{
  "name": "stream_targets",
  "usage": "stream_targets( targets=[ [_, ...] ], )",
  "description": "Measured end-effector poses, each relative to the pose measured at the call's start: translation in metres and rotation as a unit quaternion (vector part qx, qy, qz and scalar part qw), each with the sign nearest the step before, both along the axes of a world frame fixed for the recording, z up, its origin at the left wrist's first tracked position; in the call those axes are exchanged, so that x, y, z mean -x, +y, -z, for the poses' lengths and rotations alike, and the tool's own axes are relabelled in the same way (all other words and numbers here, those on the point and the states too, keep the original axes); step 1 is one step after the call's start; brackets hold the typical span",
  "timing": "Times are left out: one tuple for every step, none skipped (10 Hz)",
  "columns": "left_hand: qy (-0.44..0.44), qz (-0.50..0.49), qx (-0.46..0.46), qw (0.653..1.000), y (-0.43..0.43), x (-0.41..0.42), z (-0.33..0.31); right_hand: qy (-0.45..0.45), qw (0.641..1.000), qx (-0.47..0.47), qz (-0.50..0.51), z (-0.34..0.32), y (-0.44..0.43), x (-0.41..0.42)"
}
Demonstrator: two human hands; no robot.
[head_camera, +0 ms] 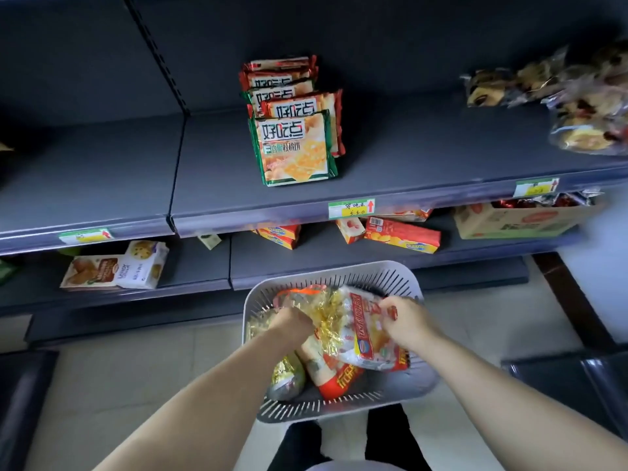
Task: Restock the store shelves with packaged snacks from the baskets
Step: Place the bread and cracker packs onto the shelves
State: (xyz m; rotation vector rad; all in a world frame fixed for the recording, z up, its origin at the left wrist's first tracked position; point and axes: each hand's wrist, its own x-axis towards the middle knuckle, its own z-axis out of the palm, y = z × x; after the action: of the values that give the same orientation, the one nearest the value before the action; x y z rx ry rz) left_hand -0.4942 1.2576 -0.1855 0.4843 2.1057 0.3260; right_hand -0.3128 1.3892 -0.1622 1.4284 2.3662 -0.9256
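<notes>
A grey slotted basket [339, 270] sits on the floor below me, holding several snack packs. My left hand [294, 322] is down in the basket, fingers curled into a crinkly gold-wrapped pack [326, 314]. My right hand [406, 317] grips the top edge of a red-and-white snack bag [368, 338] that lies tilted in the basket. On the dark upper shelf [407, 154] stands a row of green and red biscuit packs [294, 149].
Clear bags of pastries [577, 107] lie at the upper shelf's right end. The lower shelf carries biscuit boxes [115, 266], red and yellow boxes [402, 234] and a cardboard carton [520, 219]. Price tags [351, 209] line the shelf edge. Another dark unit [577, 379] stands at right.
</notes>
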Motion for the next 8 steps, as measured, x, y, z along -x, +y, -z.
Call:
stream_targets(
  targets=[
    [-0.03, 0.016, 0.055, 0.998, 0.015, -0.021, 0.023, 0.024, 0.999, 0.026, -0.03, 0.002, 0.021, -0.004],
    [-0.028, -0.063, 0.083, 0.994, 0.026, -0.042, 0.037, 0.032, 0.997, 0.031, -0.061, 0.001, 0.044, -0.011],
    [-0.021, -0.163, 0.094, 0.982, 0.033, -0.056, 0.066, 0.029, 0.994, 0.023, -0.103, -0.002, 0.065, -0.017],
    [-0.006, -0.253, 0.082, 0.964, 0.038, -0.067, 0.078, 0.024, 0.989, 0.043, -0.141, -0.001, 0.077, -0.023],
    [-0.015, -0.35, 0.033, 0.936, 0.043, -0.08, 0.062, 0.014, 0.984, 0.063, -0.163, 0.002, 0.084, -0.029],
    [-0.025, -0.405, 0.023, 0.914, 0.045, -0.089, 0.05, 0.0, 0.979, 0.082, -0.184, 0.005, 0.088, -0.034],
    [-0.016, -0.4, 0.005, 0.916, 0.045, -0.096, 0.05, -0.003, 0.978, 0.087, -0.187, 0.005, 0.09, -0.035],
    [-0.016, -0.406, -0.04, 0.913, 0.043, -0.1, 0.054, -0.002, 0.978, 0.087, -0.19, 0.002, 0.088, -0.032]
  ],
)
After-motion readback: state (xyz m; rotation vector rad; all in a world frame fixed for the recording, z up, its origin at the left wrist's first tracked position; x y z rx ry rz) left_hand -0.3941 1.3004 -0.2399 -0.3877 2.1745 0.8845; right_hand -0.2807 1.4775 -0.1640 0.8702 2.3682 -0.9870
